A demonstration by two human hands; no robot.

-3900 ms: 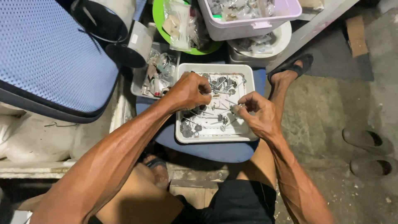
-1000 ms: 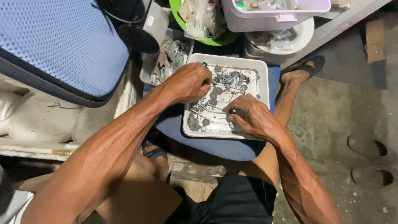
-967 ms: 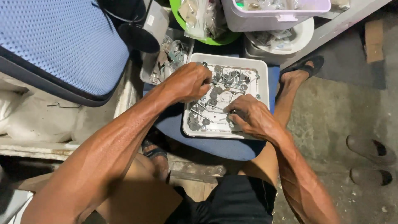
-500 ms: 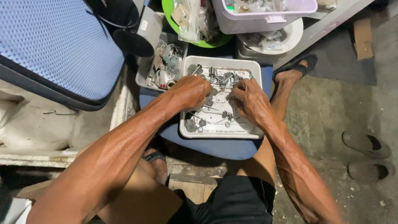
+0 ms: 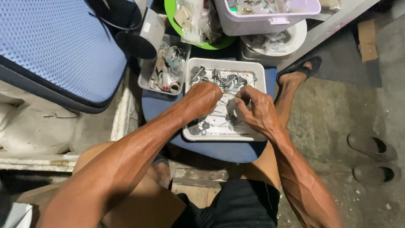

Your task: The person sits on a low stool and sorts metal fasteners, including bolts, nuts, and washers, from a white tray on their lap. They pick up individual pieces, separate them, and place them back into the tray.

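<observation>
Pretty dim overall, flat light from above, no hard glare. The white tray (image 5: 258, 71) under the hands is the brightest spot, its small metal bits sharp. Deep shadow pools below the forearms, near the shorts. Wide-angle stretch bends stuff left and right of the hands.

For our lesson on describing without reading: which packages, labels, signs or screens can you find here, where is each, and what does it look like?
Clear plastic bags: in the round green bowl at top centre, crumpled, holding small pale parts.
Small white label: on a grey boxy object at top left of the trays, rectangular.
Flattened brown cardboard piece: on the floor at top right, rectangular.
No signs or screens show.
</observation>
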